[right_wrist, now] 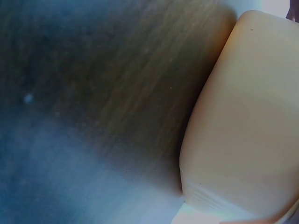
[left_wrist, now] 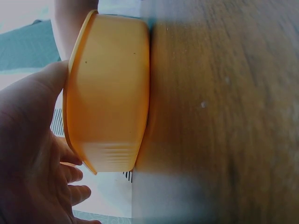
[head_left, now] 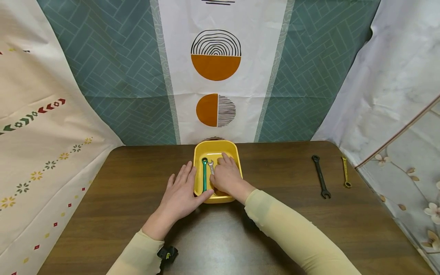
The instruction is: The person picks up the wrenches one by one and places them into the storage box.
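Note:
A yellow tray stands at the far edge of the table. In its left half a green ratcheting wrench lies lengthwise, with a small silver wrench beside it. My right hand reaches into the tray from the right, thumb and finger at the silver wrench's shaft and partly hiding it. My left hand rests against the tray's left side, its fingers extended and its thumb over the near rim. In the left wrist view the thumb and fingers lie along the rim of the yellow tray.
On the right of the brown wooden table lie a black wrench and, farther right, a small gold-coloured wrench. Patterned cloth hangs behind the table, with more fabric at both sides.

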A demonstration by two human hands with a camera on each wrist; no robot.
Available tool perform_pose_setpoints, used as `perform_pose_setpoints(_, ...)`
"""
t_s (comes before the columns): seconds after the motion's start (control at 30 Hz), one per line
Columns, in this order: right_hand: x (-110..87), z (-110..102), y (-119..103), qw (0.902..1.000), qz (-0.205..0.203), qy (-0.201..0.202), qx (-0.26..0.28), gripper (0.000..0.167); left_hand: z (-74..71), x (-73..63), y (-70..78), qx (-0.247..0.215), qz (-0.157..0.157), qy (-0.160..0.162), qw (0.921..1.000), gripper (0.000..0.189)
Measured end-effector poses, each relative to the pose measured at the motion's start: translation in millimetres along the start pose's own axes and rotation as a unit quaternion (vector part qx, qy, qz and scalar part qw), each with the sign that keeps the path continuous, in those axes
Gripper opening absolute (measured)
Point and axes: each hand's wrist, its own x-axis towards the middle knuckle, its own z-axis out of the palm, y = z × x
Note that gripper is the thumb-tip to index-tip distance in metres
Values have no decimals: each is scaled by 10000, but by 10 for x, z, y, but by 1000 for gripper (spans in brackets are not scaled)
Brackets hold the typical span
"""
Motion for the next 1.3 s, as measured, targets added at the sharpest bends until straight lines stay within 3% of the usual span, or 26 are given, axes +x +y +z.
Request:
perform_pose_setpoints(0.23,-24,-35,10,9994,-110,297,-103,41,6,-8,6,35,-17,8,10000,113)
perform_pose_setpoints(0.53,-133,-165,98,9965,-495,446,-507,24,3,-13,4,41,-2,38,10000,112)
perform_pose_setpoints(0.83,-184,-163,145,9932,-864,390,-673,30,4,-12,0,99,17,100,9999,112)
perform_pose_setpoints(1.3,-174,-119,142,9926,-856,339,-794,34,11,13,4,120,16,95,9999,113)
